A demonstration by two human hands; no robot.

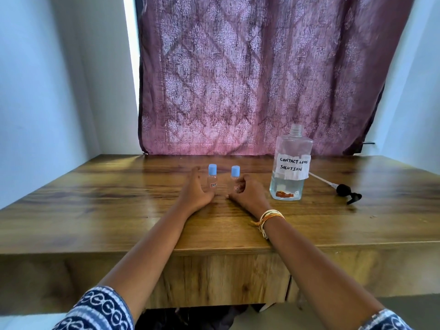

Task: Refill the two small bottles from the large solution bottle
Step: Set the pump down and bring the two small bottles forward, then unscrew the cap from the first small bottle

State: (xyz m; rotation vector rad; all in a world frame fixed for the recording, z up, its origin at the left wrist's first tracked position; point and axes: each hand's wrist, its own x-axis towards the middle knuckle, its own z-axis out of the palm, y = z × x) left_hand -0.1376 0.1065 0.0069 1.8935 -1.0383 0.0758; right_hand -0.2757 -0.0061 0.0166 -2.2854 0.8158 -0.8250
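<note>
Two small clear bottles with blue caps stand upright side by side on the wooden table (pixel 119 210). My left hand (pixel 195 190) cups the left small bottle (pixel 212 177), fingers apart on its left side. Around the right small bottle (pixel 235 178) my right hand (pixel 248 190) is curled, fingers wrapping its lower body. The large solution bottle (pixel 291 165) stands uncapped to the right, labelled "CONTACT LENS SOLUTION", with liquid in its bottom third.
A black pump head with a white tube (pixel 342 188) lies on the table right of the large bottle. A patterned purple curtain (pixel 262 79) hangs behind the table. White walls close in on both sides.
</note>
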